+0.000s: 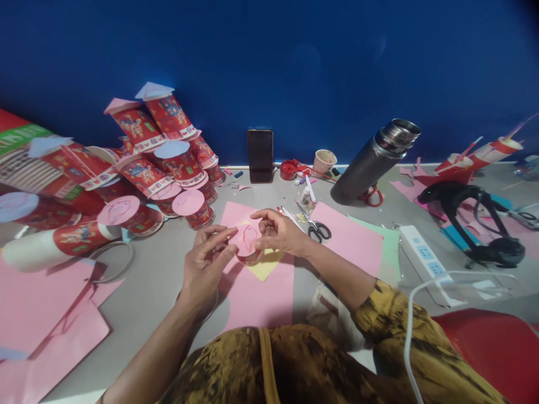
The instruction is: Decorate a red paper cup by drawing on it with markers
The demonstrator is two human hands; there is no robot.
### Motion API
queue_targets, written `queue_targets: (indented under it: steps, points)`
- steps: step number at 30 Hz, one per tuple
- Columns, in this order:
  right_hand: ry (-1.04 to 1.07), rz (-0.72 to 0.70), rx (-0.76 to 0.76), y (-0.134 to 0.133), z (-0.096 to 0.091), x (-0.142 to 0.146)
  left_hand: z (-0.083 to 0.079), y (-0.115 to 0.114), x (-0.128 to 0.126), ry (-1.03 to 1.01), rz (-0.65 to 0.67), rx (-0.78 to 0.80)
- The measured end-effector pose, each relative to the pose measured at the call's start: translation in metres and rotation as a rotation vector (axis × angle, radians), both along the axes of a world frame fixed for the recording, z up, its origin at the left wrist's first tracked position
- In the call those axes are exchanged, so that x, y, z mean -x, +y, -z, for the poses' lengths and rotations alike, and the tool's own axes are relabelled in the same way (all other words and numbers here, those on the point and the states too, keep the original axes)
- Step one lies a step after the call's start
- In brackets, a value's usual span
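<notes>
Pinching a pink paper disc (pixel 245 238) with left hand (pixel 206 264) and right hand (pixel 280 231); light, flimsy, best held by edges.

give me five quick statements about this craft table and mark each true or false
1. Both hands, left hand and right hand, hold a round pink paper disc over a small red paper cup. True.
2. The black-handled scissors are in the right hand. False: they lie on the grey table.
3. The dark smartphone leans upright against the blue wall. True.
4. The grey metal thermos flask stands left of the smartphone. False: right of it.
5. The pile of red printed paper cups sits right of the hands. False: left.
</notes>
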State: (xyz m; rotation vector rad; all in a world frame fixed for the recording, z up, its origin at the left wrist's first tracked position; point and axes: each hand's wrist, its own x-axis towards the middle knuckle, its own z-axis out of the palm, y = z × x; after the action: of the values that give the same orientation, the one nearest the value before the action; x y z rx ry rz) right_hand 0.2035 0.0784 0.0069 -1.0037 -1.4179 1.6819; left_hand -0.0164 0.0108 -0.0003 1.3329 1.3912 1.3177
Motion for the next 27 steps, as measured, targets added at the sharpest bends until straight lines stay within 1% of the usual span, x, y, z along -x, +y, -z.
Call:
queue_targets:
  steps: [3, 9, 14, 20, 24, 27]
  points:
    - [-0.052, -0.016, -0.029, -0.001, 0.000, 0.001, 0.003, 0.000, 0.001, 0.028, 0.011, -0.032]
    - [-0.086, -0.022, -0.029, -0.002, 0.005, 0.003, 0.008, 0.003, 0.002, 0.063, 0.012, -0.041]
    - [-0.112, -0.015, -0.058, -0.003, 0.003, 0.001, 0.009, 0.003, 0.002, 0.073, 0.029, -0.043]
    - [-0.130, -0.001, -0.075, -0.002, 0.005, 0.002, 0.009, 0.003, 0.005, 0.121, 0.027, -0.035]
    - [-0.095, 0.040, -0.057, 0.001, 0.002, -0.002, 0.014, 0.005, 0.007, 0.204, 0.084, -0.071]
    - [-0.024, 0.084, -0.028, 0.002, 0.000, -0.005, 0.019, 0.009, 0.002, 0.285, 0.090, -0.088]
